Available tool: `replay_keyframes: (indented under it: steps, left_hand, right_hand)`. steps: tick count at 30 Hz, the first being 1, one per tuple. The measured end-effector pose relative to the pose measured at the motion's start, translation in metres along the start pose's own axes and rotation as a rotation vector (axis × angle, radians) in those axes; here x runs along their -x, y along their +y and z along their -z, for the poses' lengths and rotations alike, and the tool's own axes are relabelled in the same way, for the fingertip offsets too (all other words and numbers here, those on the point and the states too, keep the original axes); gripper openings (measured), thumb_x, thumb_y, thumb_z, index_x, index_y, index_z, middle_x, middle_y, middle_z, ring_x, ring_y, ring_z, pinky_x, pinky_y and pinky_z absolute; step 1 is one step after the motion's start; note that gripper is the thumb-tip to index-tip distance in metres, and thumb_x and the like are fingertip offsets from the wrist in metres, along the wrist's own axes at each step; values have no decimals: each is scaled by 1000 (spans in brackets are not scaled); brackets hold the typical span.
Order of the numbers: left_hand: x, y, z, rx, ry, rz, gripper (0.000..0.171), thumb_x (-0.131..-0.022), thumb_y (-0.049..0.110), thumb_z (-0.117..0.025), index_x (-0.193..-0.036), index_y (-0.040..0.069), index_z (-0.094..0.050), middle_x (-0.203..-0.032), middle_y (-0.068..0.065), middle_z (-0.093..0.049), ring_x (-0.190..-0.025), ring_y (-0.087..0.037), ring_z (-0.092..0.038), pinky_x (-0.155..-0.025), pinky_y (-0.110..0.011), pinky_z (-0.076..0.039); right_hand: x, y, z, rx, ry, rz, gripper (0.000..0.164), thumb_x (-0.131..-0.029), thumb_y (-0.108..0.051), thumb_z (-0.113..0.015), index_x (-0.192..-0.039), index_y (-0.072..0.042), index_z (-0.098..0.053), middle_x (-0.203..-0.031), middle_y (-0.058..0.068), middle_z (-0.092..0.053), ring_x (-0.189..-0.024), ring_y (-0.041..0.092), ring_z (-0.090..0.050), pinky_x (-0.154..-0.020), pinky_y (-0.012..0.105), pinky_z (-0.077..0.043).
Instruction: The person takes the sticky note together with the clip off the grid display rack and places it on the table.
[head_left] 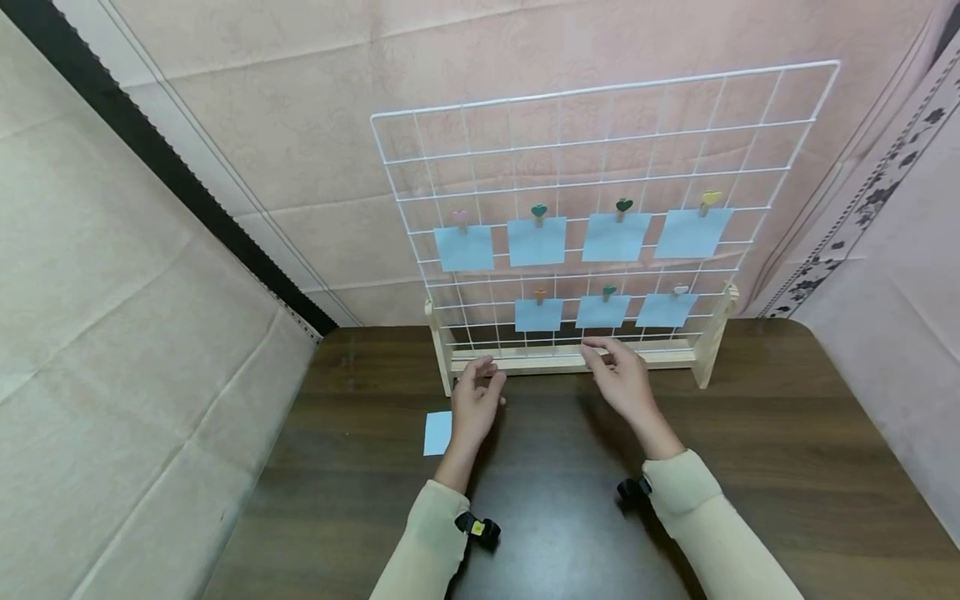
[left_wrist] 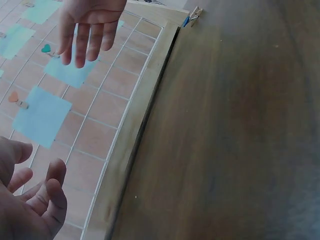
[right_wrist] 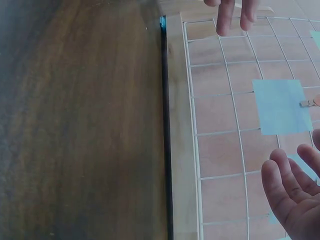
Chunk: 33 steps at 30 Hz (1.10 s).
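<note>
A white wire grid [head_left: 558, 150] stands upright in a wooden base [head_left: 555, 360]. Light blue paper squares [head_left: 537, 242] hang on it in two rows, pinned by small wooden clips with heart tops [head_left: 539, 211] in several colours. My left hand [head_left: 476, 408] hovers in front of the base's left part, fingers bent loosely around nothing. Before the lower row, my right hand [head_left: 624, 379] is raised, its fingers [left_wrist: 95, 42] relaxed and holding nothing. In the right wrist view, a paper square with an orange clip [right_wrist: 282, 107] hangs between the two hands.
Another blue paper square [head_left: 437, 433] lies on the brown wooden table [head_left: 360, 500], partly behind my left forearm. A small clothespin with a blue part [left_wrist: 194, 18] lies by the far end of the base. Pale cloth [head_left: 262, 108] hangs behind and at both sides.
</note>
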<state>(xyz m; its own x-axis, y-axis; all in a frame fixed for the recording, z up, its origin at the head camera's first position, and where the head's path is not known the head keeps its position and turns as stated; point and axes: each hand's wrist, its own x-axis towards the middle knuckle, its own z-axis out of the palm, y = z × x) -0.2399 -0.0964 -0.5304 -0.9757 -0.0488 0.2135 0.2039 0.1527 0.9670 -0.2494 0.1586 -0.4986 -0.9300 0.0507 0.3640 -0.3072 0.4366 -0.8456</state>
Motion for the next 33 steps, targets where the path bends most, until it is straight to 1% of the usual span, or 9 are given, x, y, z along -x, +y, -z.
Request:
replay_keyframes:
  steps: [4,10,12,14,17,20,22,25,33]
  left_hand:
    - [-5,2,0,-12,-25,-2,42,-106,17,-66,-143,-1,-57,-135,-26,-61,-78,-43,-69,-77,-63,-59]
    - [-13,5,3,17,-71,-9,47,-106,17,-66,-147,-2,-53,-140,-30,-58,-84,-51,-68,-77,-67,-57]
    - [-15,6,4,20,-80,1,48,-106,16,-65,-149,-2,-51,-141,-30,-57,-84,-50,-69,-77,-69,-56]
    - [-16,8,4,10,-82,13,49,-107,16,-64,-150,-1,-50,-143,-29,-57,-79,-43,-71,-73,-62,-58]
    - [-20,11,4,-5,-80,23,50,-107,17,-65,-152,1,-50,-144,-27,-58,-78,-35,-72,-66,-44,-60]
    - [-23,15,3,-23,-70,24,49,-106,18,-65,-151,4,-52,-144,-22,-60,-78,-34,-74,-59,-27,-54]
    - [-26,17,2,-27,-69,28,48,-107,19,-65,-151,7,-53,-144,-19,-61,-81,-38,-74,-58,-25,-53]
    - [-28,19,-1,-35,-73,40,47,-107,22,-66,-151,11,-54,-144,-15,-62,-84,-42,-74,-58,-29,-55]
    - [-32,24,-5,-15,-100,46,48,-107,21,-65,-153,14,-53,-149,-15,-59,-87,-46,-73,-58,-42,-57]
  right_hand:
    - [-3,-3,-1,-40,-32,-15,29,-108,-22,-64,-128,-4,-73,-109,17,-74,-91,36,-74,-69,24,-56]
    - [-10,-6,-2,-82,-74,-43,35,-109,-28,-61,-134,-5,-70,-116,20,-73,-99,34,-73,-74,23,-56]
    - [-12,-8,-2,-99,-86,-49,36,-110,-28,-60,-136,-5,-69,-120,21,-72,-102,36,-73,-77,28,-59]
    - [-15,-10,-2,-120,-96,-51,37,-110,-26,-60,-138,-3,-67,-122,23,-71,-104,38,-72,-78,34,-61]
    - [-20,-16,-3,-147,-107,-43,38,-109,-25,-61,-139,-2,-66,-125,22,-69,-104,40,-71,-79,43,-63]
    - [-26,-22,-3,-143,-112,-36,39,-109,-27,-61,-140,-3,-66,-124,21,-69,-101,36,-72,-76,36,-62]
    - [-30,-26,-3,-125,-112,-37,39,-110,-28,-60,-140,-5,-66,-121,20,-70,-97,32,-72,-73,30,-60]
    - [-35,-32,-4,-116,-109,-37,38,-109,-30,-61,-139,-7,-67,-121,19,-70,-93,26,-72,-71,25,-58]
    - [-47,-41,-8,-125,-95,-18,37,-109,-30,-62,-137,-8,-69,-116,15,-69,-84,17,-69,-64,26,-56]
